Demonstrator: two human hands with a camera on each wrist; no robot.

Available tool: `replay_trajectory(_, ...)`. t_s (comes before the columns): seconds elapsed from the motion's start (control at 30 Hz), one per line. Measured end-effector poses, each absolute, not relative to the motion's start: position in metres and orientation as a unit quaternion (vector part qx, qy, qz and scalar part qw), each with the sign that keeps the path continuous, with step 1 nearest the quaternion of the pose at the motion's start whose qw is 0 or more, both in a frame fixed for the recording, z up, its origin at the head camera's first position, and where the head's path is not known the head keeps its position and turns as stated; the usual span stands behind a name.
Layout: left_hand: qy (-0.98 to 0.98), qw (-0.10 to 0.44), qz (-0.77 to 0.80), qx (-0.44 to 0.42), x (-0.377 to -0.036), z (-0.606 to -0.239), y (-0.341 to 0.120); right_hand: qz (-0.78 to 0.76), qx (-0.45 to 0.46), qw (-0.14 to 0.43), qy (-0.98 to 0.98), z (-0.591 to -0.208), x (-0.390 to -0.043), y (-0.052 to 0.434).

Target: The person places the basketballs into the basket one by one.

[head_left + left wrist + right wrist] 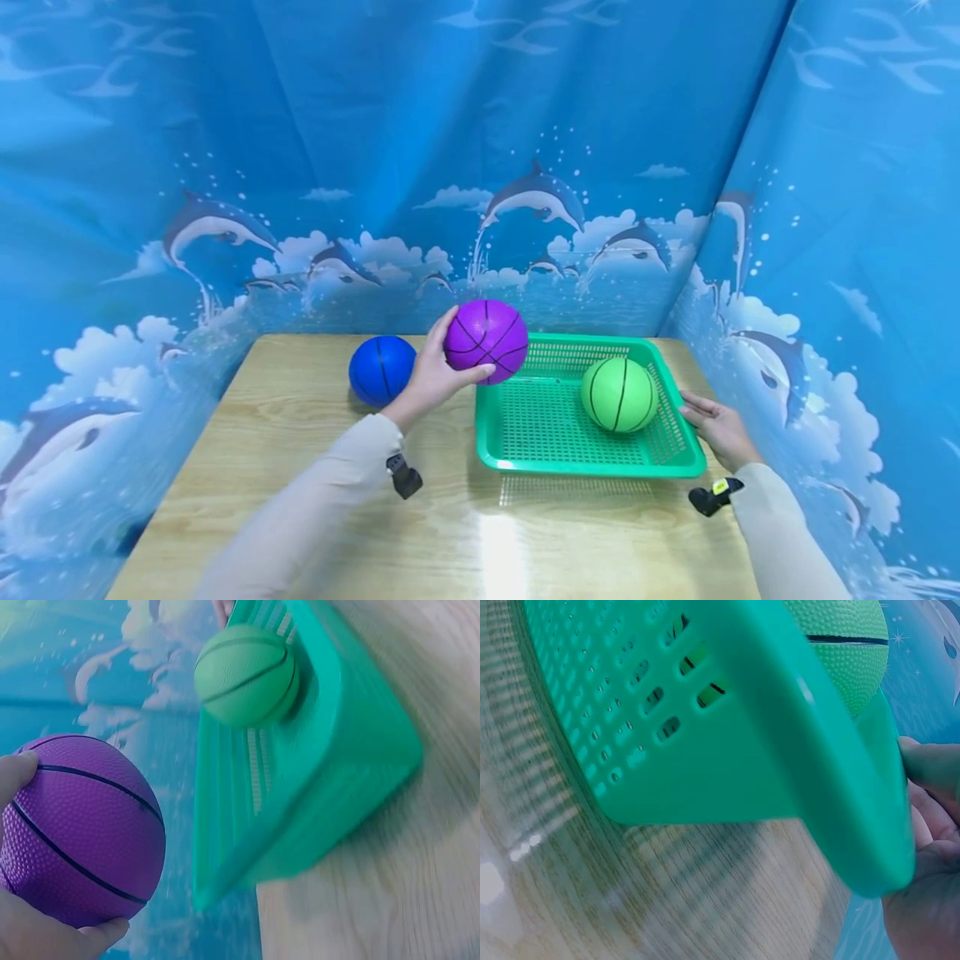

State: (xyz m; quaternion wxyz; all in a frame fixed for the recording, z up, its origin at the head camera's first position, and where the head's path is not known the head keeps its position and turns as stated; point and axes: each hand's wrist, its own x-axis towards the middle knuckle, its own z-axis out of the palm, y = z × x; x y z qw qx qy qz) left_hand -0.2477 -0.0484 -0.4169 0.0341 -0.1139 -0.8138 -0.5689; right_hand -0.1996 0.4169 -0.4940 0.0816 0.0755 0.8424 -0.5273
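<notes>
My left hand (435,375) grips a purple ball (487,340) with black basketball lines. The ball is held up over the left rim of a green plastic basket (592,468), thumb in front and fingers at its far left. In the left wrist view, thumb and fingertips press into the purple ball (86,825). A light green ball (619,395) sits inside the basket, toward its right end. My right hand (720,429) touches the basket's right rim from outside, its fingers fairly straight. The right wrist view shows fingertips (909,750) right at the rim.
A blue ball (381,371) rests on the wooden table (300,450), left of the basket and just behind my left wrist. Blue dolphin-print curtains (375,167) hang behind the table and on its right. Straps with black devices are on both wrists.
</notes>
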Motion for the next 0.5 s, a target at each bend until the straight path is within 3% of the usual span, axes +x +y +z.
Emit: replay_trajectory(0.5,-0.806,-0.005,-0.574,-0.145,-0.250,-0.461,0.025,-0.545,0.079,0.077,0.831,-0.492,-0.197,0.415)
